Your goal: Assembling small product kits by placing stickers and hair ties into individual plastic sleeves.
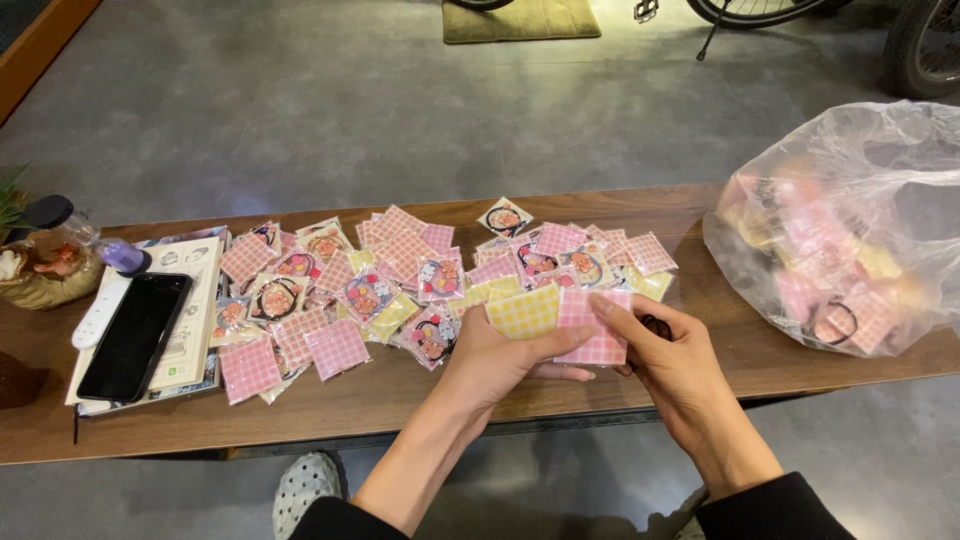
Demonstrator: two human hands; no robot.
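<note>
Your left hand (500,360) grips a yellow packet (522,311); your right hand (670,365) pinches a pink packet (592,325) beside it, both held just above the table (400,400) near its front edge. The packet pile (400,280) spreads behind (reaching almost to the back edge). Bare wood lies between your hands and the bag (850,230). A phone (135,335) lies far left.

Long wooden tabletop (400,400): checked packets (400,280) mid-span, clear plastic bag (850,220) at right end, phone (135,335) on booklets (195,290) at left end.
</note>
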